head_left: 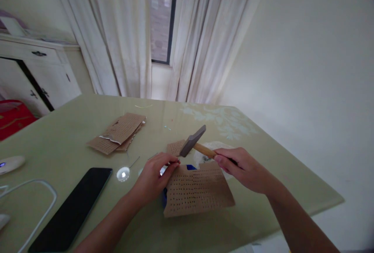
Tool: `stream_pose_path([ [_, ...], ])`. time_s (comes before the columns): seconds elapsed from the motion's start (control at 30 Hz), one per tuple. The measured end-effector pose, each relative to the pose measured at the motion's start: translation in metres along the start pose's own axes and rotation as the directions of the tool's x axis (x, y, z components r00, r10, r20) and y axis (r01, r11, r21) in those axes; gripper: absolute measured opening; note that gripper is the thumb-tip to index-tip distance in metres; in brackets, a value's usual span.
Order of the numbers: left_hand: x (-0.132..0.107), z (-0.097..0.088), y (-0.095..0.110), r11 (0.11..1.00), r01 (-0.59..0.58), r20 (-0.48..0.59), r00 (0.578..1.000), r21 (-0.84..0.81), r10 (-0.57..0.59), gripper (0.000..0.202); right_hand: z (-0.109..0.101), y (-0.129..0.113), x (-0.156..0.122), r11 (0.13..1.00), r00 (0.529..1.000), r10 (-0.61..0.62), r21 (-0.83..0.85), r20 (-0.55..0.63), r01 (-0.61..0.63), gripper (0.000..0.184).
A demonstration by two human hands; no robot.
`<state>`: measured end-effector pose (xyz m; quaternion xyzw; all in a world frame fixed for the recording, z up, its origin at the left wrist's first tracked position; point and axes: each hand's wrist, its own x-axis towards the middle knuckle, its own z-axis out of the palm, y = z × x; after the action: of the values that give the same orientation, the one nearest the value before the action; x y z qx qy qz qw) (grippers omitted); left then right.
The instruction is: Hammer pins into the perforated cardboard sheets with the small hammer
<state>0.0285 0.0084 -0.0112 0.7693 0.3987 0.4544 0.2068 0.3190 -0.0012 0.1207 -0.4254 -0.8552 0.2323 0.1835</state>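
Observation:
My right hand (238, 167) is closed around the wooden handle of a hammer (191, 144), whose grey metal head hangs just above my left fingertips. Fingers pinched, my left hand (156, 173) is at the upper left corner of a piece of brown cardboard (200, 190). What those fingers hold is too small to make out. Rows of small holes cover the cardboard, and something blue (191, 167) shows from beneath its edges. Behind the hammer head lies a smaller perforated cardboard piece (175, 147), with a clear plastic bag (216, 145) to its right.
A stack of perforated cardboard (119, 132) lies at the back left of the green table (257, 214). Nearer me are a black tablet-like slab (73, 206), a white cable (54, 198) and a white mouse-like device (11, 164). Curtains (122, 30) hang behind; a wall (306, 69) stands right.

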Motion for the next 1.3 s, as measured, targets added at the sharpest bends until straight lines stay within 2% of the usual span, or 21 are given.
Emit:
stream_pose_path([
  [0.1,0.000,0.000,-0.001,1.000,-0.002,0.009,1.000,0.001,0.002,0.016,0.004,-0.002,0.000,0.998,0.999,-0.012,-0.062,0.041,0.015,0.043],
  [0.23,0.001,-0.001,0.000,1.000,-0.002,0.021,1.000,-0.009,0.002,0.016,0.005,-0.004,-0.002,0.996,0.999,-0.020,-0.091,-0.029,0.018,0.041],
  [0.4,0.003,-0.003,0.003,0.999,0.000,0.054,0.999,-0.054,0.003,0.019,0.008,-0.007,-0.002,0.990,0.999,-0.042,-0.137,0.012,0.043,0.043],
  [0.53,0.003,-0.006,0.004,0.996,0.007,0.063,0.998,-0.094,-0.001,0.018,0.012,-0.006,-0.004,0.990,0.999,-0.033,-0.140,-0.040,0.027,0.041],
  [0.7,0.005,-0.008,0.005,0.996,0.024,0.098,0.995,-0.082,-0.016,0.022,0.016,-0.004,-0.005,0.983,1.000,-0.026,-0.182,0.005,0.026,0.039],
  [0.83,0.006,-0.009,0.007,0.992,0.055,0.119,0.992,-0.113,-0.041,0.022,0.019,-0.003,-0.005,0.986,0.999,-0.027,-0.168,-0.034,0.021,0.039],
  [0.97,0.006,-0.013,0.007,0.990,0.071,0.156,0.986,-0.118,-0.052,0.023,0.021,-0.001,-0.005,0.988,1.000,-0.023,-0.156,-0.001,0.023,0.037],
  [1.03,0.004,-0.017,0.007,0.985,0.099,0.174,0.982,-0.143,-0.073,0.019,0.020,-0.001,-0.005,0.991,0.999,-0.026,-0.135,-0.028,0.022,0.039],
  [1.1,0.001,-0.022,0.006,0.971,0.166,0.223,0.967,-0.171,-0.126,0.026,0.018,0.000,-0.004,0.994,0.998,-0.028,-0.111,-0.060,0.021,0.042],
  [1.2,-0.002,-0.026,0.005,0.940,0.307,0.331,0.911,-0.150,-0.245,0.044,0.019,0.001,-0.003,0.993,0.998,-0.023,-0.113,-0.055,0.017,0.042],
  [1.3,-0.002,-0.027,0.006,0.911,0.385,0.393,0.868,-0.149,-0.303,0.039,0.022,0.004,0.000,0.989,1.000,-0.015,-0.146,0.014,0.017,0.037],
])
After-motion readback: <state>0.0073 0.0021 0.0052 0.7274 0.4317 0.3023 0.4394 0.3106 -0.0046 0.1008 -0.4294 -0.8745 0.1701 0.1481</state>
